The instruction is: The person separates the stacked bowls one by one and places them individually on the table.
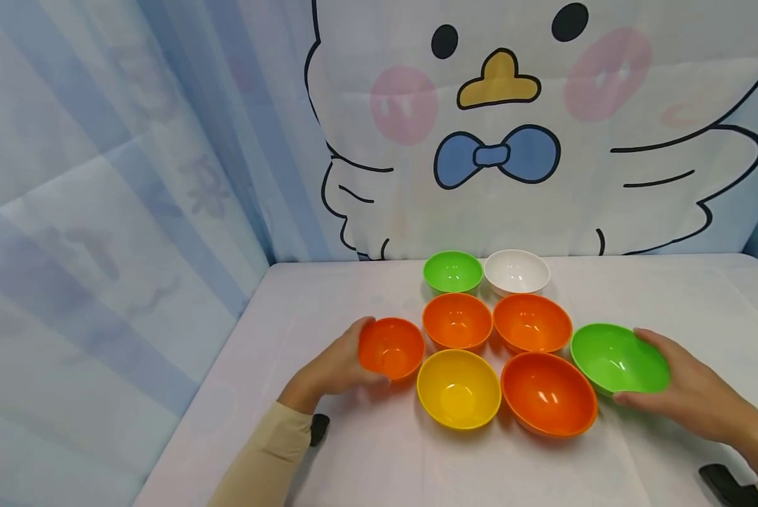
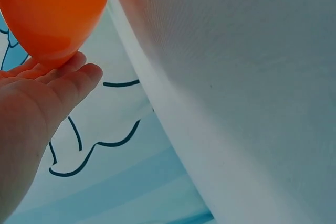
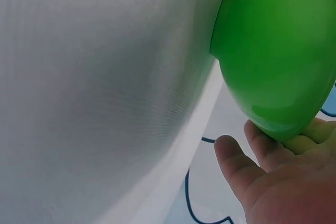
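On the left side of the group, my left hand (image 1: 344,362) holds a small orange bowl (image 1: 392,348), thumb at its near side and fingers around the far side. The left wrist view shows the fingers (image 2: 79,82) against that bowl's outer wall (image 2: 58,19). At the right end, my right hand (image 1: 690,380) grips a green bowl (image 1: 620,359) from its right, thumb near the front rim and fingers at the back. In the right wrist view the green bowl's underside (image 3: 278,56) rests against the fingers (image 3: 268,145). Both held bowls face upward, slightly tilted.
Between the hands stand a yellow bowl (image 1: 458,391), a large orange bowl (image 1: 549,396) and two more orange bowls behind. A second green bowl (image 1: 453,273) and a white bowl (image 1: 517,272) are at the back. The white-covered table (image 1: 366,458) meets a printed curtain (image 1: 493,218).
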### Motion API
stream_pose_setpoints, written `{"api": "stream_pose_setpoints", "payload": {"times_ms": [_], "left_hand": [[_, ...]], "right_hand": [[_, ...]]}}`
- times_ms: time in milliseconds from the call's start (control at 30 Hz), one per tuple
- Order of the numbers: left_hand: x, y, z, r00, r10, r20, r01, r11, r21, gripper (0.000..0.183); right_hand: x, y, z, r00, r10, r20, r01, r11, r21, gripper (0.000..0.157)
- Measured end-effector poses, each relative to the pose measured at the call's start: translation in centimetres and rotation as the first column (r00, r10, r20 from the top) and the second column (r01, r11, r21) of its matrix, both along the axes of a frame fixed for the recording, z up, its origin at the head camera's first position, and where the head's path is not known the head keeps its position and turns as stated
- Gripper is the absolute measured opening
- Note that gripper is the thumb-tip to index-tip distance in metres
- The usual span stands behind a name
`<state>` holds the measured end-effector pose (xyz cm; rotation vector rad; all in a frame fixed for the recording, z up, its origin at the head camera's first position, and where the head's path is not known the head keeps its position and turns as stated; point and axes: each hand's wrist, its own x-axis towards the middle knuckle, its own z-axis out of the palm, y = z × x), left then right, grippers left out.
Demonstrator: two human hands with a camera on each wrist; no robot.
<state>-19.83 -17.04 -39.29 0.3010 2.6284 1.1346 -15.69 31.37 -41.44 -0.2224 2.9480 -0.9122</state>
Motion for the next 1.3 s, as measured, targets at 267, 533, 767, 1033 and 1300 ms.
{"api": "stream_pose_setpoints", "payload": {"times_ms": [267,533,767,1033,1300], "left_hand": [[0.21,0.37,0.11,1.0,-0.024,0.001,0.024,1.0,0.011,0.102],[0.29,0.56,0.27,1.0,-0.026,0.008,0.027,1.0,-0.006,0.103],[0.35,0.6,0.37,1.0,-0.027,0.008,0.027,1.0,-0.014,0.104],[0.47,0.53,0.5,1.0,-0.027,0.008,0.027,0.999,-0.024,0.104],[0.33,0.31,0.39,0.999,-0.033,0.003,0.033,0.999,-0.025,0.104]], "right_hand": [[0.33,0.29,-0.49,1.0,0.005,-0.003,-0.005,1.0,-0.01,0.113],[0.55,0.13,-0.3,1.0,0.011,-0.023,-0.011,1.0,-0.023,0.11],[0.79,0.07,-0.55,1.0,0.016,-0.02,-0.016,1.0,-0.025,0.113],[0.66,0.05,-0.61,1.0,0.017,0.001,-0.017,1.0,0.009,0.115],[0.56,-0.07,-0.34,1.0,0.022,0.011,-0.022,0.999,0.032,0.117]]}}
